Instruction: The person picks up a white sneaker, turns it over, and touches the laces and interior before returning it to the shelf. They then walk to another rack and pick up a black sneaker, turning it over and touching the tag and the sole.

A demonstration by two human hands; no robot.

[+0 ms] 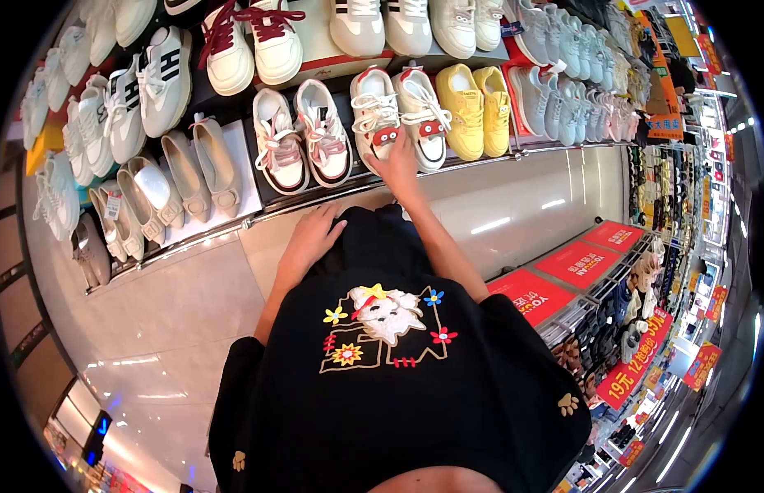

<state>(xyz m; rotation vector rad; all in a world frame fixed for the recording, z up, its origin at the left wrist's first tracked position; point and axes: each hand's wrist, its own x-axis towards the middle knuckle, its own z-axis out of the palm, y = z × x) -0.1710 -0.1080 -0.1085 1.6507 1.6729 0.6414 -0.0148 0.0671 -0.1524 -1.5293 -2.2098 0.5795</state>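
Observation:
My right hand (396, 167) reaches out to the low shoe shelf and rests on the toes of a pair of white sneakers with red patches (398, 115); whether its fingers grip them I cannot tell. My left hand (312, 237) lies flat against my black shirt near the hip, fingers apart, holding nothing. Beside the touched pair stand yellow sneakers (479, 111) on the right and white-and-pink sneakers (304, 140) on the left.
The sloped display (258, 197) holds several rows of shoes: beige flats (193, 168), white trainers with black stripes (143, 90), pale blue sneakers (554, 94). Glossy floor tiles run below. Red sale bins (579, 263) with slippers stand at the right along the aisle.

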